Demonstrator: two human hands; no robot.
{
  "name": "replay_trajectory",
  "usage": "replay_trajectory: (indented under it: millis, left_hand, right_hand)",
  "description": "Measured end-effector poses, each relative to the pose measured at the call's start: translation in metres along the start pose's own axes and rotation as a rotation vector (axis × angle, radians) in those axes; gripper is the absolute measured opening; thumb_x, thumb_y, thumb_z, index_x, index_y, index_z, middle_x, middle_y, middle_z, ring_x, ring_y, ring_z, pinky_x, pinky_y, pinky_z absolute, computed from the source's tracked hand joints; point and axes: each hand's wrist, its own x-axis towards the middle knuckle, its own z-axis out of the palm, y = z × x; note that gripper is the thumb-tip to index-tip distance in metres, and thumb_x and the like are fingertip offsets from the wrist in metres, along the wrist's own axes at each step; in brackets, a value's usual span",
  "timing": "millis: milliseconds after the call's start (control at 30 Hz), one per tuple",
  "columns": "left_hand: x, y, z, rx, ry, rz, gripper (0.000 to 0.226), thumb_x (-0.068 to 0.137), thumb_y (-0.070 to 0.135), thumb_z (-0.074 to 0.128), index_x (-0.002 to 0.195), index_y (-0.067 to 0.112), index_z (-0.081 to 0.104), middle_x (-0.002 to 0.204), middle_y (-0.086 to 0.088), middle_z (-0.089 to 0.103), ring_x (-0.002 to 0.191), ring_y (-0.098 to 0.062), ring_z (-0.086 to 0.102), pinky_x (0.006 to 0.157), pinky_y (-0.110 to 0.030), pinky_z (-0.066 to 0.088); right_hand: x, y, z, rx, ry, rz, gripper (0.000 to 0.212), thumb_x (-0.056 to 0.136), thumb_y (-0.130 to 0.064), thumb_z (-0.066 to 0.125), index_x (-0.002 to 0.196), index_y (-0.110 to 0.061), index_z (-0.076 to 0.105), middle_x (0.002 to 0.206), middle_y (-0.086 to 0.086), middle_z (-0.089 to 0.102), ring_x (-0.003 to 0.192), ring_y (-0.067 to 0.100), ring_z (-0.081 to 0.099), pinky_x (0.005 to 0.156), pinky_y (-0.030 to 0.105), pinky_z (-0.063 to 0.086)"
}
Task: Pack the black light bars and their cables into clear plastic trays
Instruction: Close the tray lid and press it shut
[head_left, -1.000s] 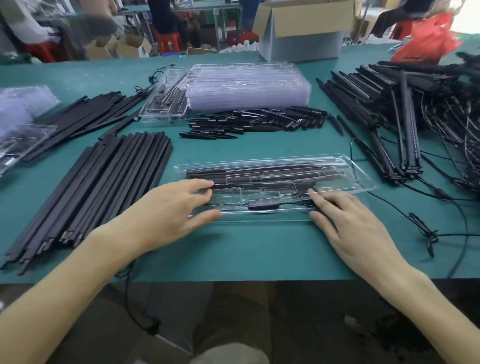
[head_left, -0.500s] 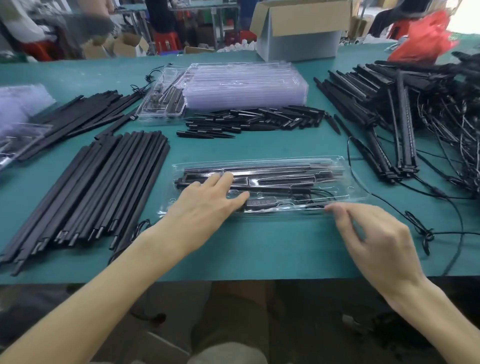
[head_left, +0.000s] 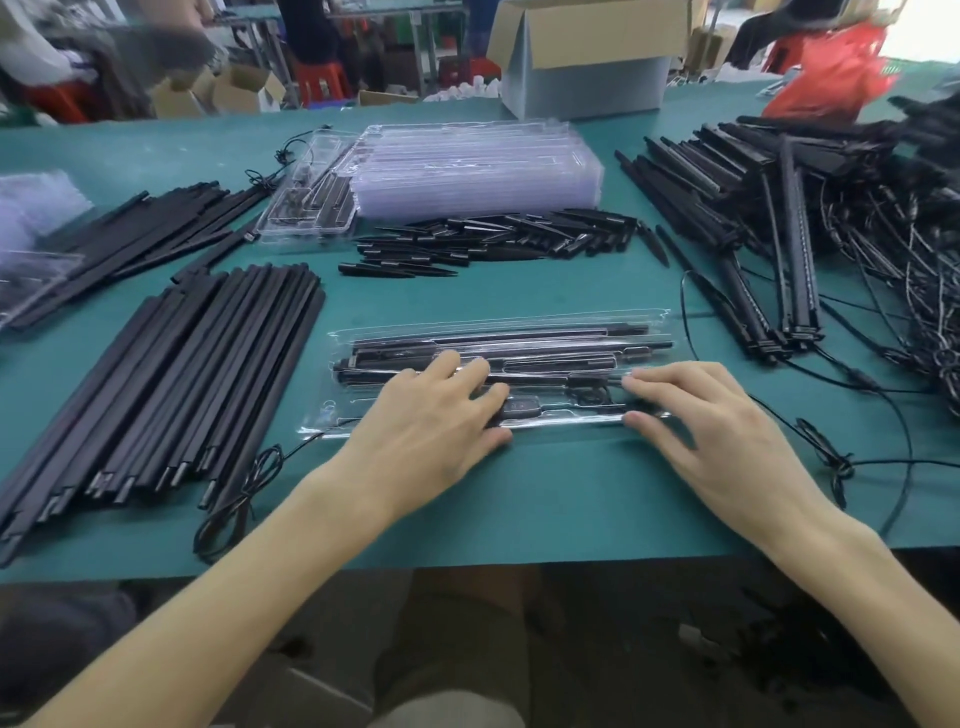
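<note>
Pressing down with both hands: left hand (head_left: 431, 415) flat and wide, fingers straight across the left-middle of the clear tray (head_left: 545, 325); right hand (head_left: 711, 426) wide too, fingers laid on the right-middle, thumb along the near rim. Curled round nothing on either side; bearing down only. Probably snapping the clear cover shut over the load, or seating the contents in their moulded slots; hard to tell which through the glare. Hence, most likely, the two palms set apart along the length: to spread the push and stop the thin plastic from rocking.

Resting place of the tray: the green table (head_left: 519, 499), directly in front of the person, near the front edge. Running left to right, long axis roughly parallel to that edge, right end a touch farther away. Holding several light bars (head_left: 493, 340) along the same axis in the far slots, narrower ends seemingly toward the right. Nearer, a bundled cable (head_left: 592, 397) and a small inline controller (head_left: 519, 406), between the two hands.

Outward, to the left: loose bars (head_left: 171, 384) in a slanted bundle, with a loose cable (head_left: 234, 499) by the left wrist. Behind: short black pieces (head_left: 493, 239) in a heap, then a stack of empty trays (head_left: 478, 171) with a filled tray (head_left: 306, 202) just beside it. To the right, well apart: corded bars (head_left: 779, 208) in a tangle. Beyond all that, a cardboard box (head_left: 587, 57).
</note>
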Motion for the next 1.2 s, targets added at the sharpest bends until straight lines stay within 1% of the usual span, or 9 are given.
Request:
replay_trajectory:
  millis: [133,233,400,567,767,900,1000,1100,1200]
  left_hand:
    - [0.005,0.006,0.005,0.0,0.043,0.042,0.048,0.103,0.044,0.028,0.12,0.012,0.059,0.115,-0.002,0.053,0.102,-0.022,0.051,0.075,-0.035,0.047]
    - [0.005,0.011,0.011,0.053,0.131,0.064,0.035,0.106,0.032,0.035,0.106,0.01,0.062,0.1,-0.006,0.057,0.088,-0.023,0.056,0.073,-0.036,0.05]
    - [0.006,0.008,0.014,0.043,0.258,0.089,0.034,0.105,0.022,0.039,0.097,0.005,0.066,0.088,-0.01,0.061,0.077,-0.026,0.059,0.066,-0.038,0.052]
    - [0.011,0.004,0.006,0.004,0.269,0.069,0.033,0.103,0.027,0.043,0.095,0.007,0.068,0.091,-0.008,0.064,0.079,-0.025,0.062,0.067,-0.038,0.052]
    - [0.017,0.003,0.002,-0.02,0.253,0.012,0.041,0.106,0.027,0.03,0.1,0.008,0.066,0.096,-0.008,0.063,0.084,-0.026,0.06,0.072,-0.039,0.05]
    - [0.018,0.006,0.007,-0.026,0.346,-0.015,0.032,0.102,0.023,0.042,0.093,0.006,0.067,0.087,-0.009,0.062,0.077,-0.027,0.058,0.066,-0.041,0.048]
    - [0.018,0.006,0.014,-0.086,0.411,-0.039,0.028,0.101,0.024,0.048,0.098,0.005,0.069,0.092,-0.01,0.064,0.08,-0.03,0.059,0.068,-0.043,0.049]
    - [0.014,0.002,0.023,-0.104,0.419,-0.046,0.02,0.102,0.016,0.051,0.107,0.007,0.068,0.1,-0.009,0.065,0.086,-0.031,0.06,0.072,-0.043,0.05]
    - [0.016,-0.002,0.03,-0.108,0.462,-0.095,0.016,0.097,0.003,0.053,0.102,0.008,0.067,0.096,-0.008,0.063,0.084,-0.03,0.059,0.073,-0.042,0.05]
  right_hand:
    - [0.0,0.001,0.001,-0.042,-0.023,-0.026,0.041,0.092,-0.032,0.064,0.126,-0.01,0.067,0.118,-0.004,0.064,0.118,0.019,0.054,0.093,0.041,0.054]
    - [0.002,-0.001,0.002,-0.122,-0.018,-0.075,0.043,0.09,-0.032,0.068,0.123,-0.005,0.067,0.115,0.003,0.063,0.114,0.024,0.055,0.096,0.039,0.051]
    - [0.014,-0.014,0.018,-0.194,0.059,-0.217,0.03,0.087,-0.011,0.075,0.116,-0.005,0.069,0.111,0.007,0.064,0.106,0.029,0.059,0.094,0.041,0.048]
    - [0.037,-0.036,0.042,-0.253,0.05,-0.37,0.022,0.086,-0.001,0.072,0.106,-0.007,0.068,0.107,0.006,0.063,0.097,0.027,0.058,0.087,0.035,0.047]
    - [0.06,-0.048,0.053,-0.327,0.122,-0.366,0.009,0.088,0.0,0.062,0.086,-0.009,0.062,0.089,0.007,0.058,0.081,0.027,0.053,0.074,0.038,0.046]
    - [0.066,-0.052,0.055,-0.286,0.183,-0.41,0.007,0.085,-0.002,0.061,0.081,-0.008,0.063,0.082,0.009,0.059,0.076,0.03,0.056,0.069,0.043,0.048]
    - [0.069,-0.048,0.054,-0.285,0.201,-0.467,0.006,0.085,-0.004,0.062,0.081,-0.008,0.065,0.082,0.007,0.061,0.076,0.029,0.057,0.069,0.042,0.048]
    - [0.071,-0.043,0.055,-0.29,0.231,-0.51,0.008,0.087,-0.005,0.063,0.08,-0.007,0.066,0.081,0.007,0.061,0.073,0.029,0.057,0.067,0.042,0.049]
    - [0.076,-0.041,0.057,-0.288,0.254,-0.549,0.01,0.087,-0.004,0.062,0.078,-0.007,0.064,0.079,0.008,0.059,0.071,0.029,0.055,0.066,0.042,0.048]
